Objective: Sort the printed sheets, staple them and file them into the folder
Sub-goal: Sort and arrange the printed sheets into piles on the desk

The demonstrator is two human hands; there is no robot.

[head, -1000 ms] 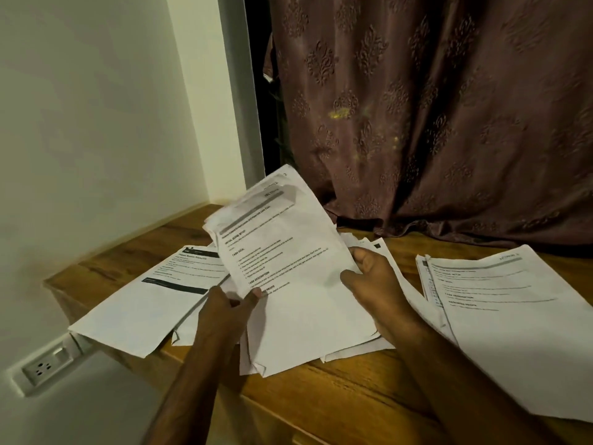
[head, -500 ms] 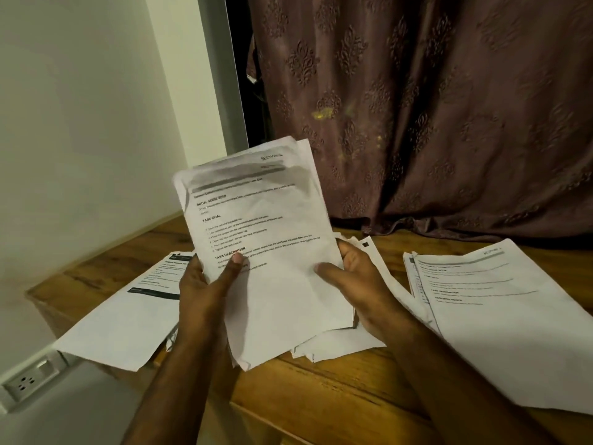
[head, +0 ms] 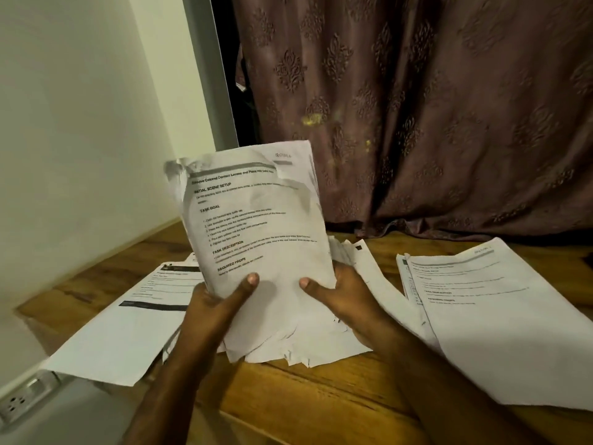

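Two big surfaces fill most of my view: a brown patterned curtain [head: 433, 107] hanging behind, and the wooden table [head: 321, 403] it drops down to. On the table's right side lies a stack of printed sheets [head: 500, 329], flat and face up, its near corner reaching the table's edge. On the left side lies another printed sheet [head: 128, 329], its near corner hanging over the edge above a wall socket [head: 19, 403]. Between them I hold a crumpled bundle of sheets [head: 260, 239] upright, its lower edges fanned out untidily just above the wood. My left hand [head: 218, 303] grips the bundle's lower left edge, thumb pressed on the front page. My right hand [head: 343, 297] clamps the lower right edge the same way, thumb on top.
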